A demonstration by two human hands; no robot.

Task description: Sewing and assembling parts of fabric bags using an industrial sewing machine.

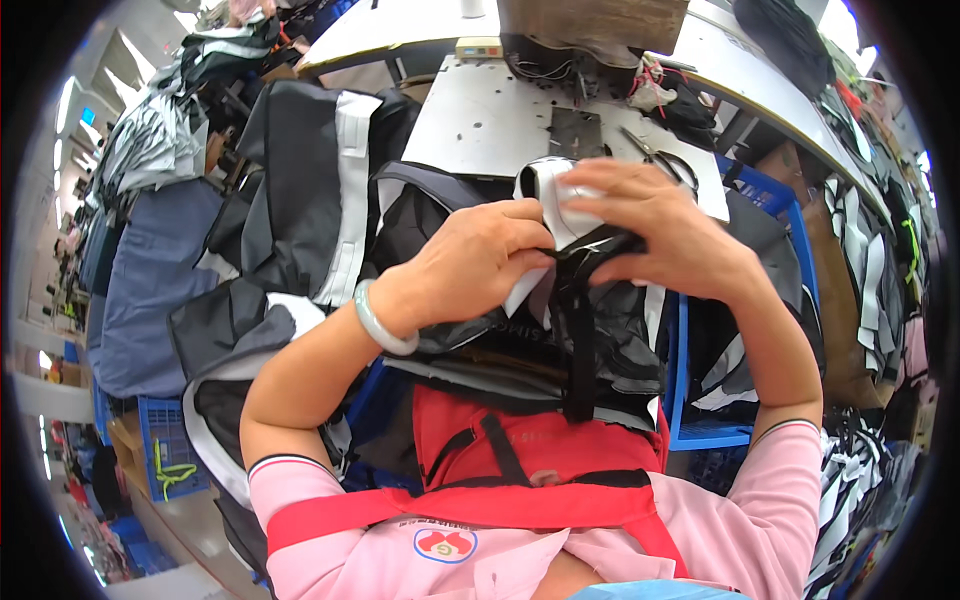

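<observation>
The fingertips of my left hand (475, 255) pinch the edge of a black and grey fabric bag piece (625, 325), beside a curled white strip (548, 200). My right hand (665, 225), somewhat blurred, hovers over that strip with its fingers apart and its thumb by a fold of black material. A black webbing strap (578, 345) hangs from the place between both hands. The bag piece lies across my lap at the near edge of the white sewing table (470, 115). What sits under my right fingers is partly hidden.
A sewing machine (590, 30) stands ahead, with scissors (665, 160) on the table right of it. Black fabric panels with white strips (350, 190) are heaped at the left. Blue crates (690, 400) flank me. A red apron (540, 450) covers my lap.
</observation>
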